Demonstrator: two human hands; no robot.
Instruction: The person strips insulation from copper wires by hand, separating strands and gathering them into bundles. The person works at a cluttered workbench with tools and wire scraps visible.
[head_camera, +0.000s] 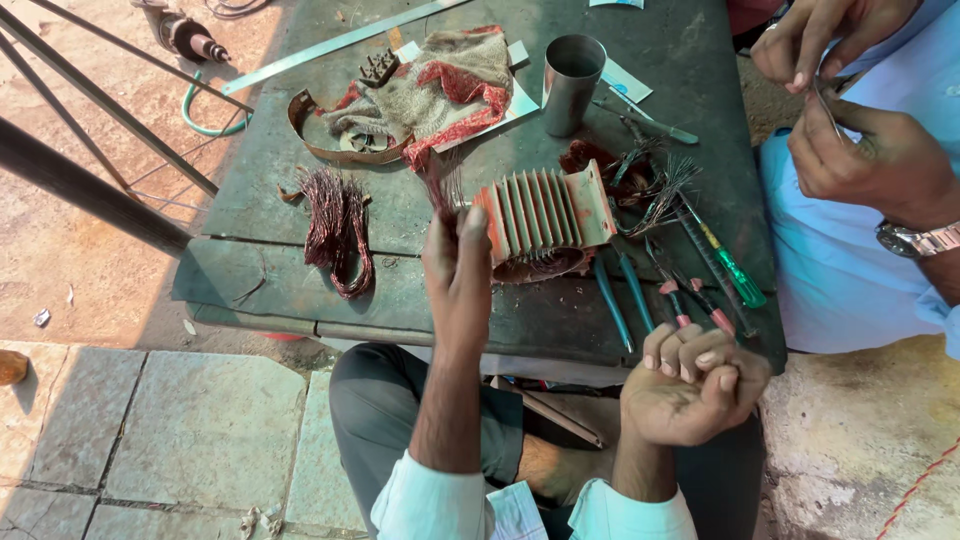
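My left hand (457, 268) is raised over the low dark table (300, 200) and pinches a tuft of reddish copper wire strands (440, 180) that stick up from its fingers. Just right of it lies a finned orange motor stator (545, 215) with copper winding showing at its lower end. My right hand (695, 380) is curled into a loose fist nearer my lap, with nothing visible in it. A bundle of pulled copper wire (338, 225) lies on the table to the left.
A metal cup (572, 80), a red and beige cloth (440, 85), a metal strip (330, 45), blue-handled pliers (620, 300), a green screwdriver (735, 265) and more tools lie on the table. Another person in a light blue shirt works at right, hands (850, 100) together.
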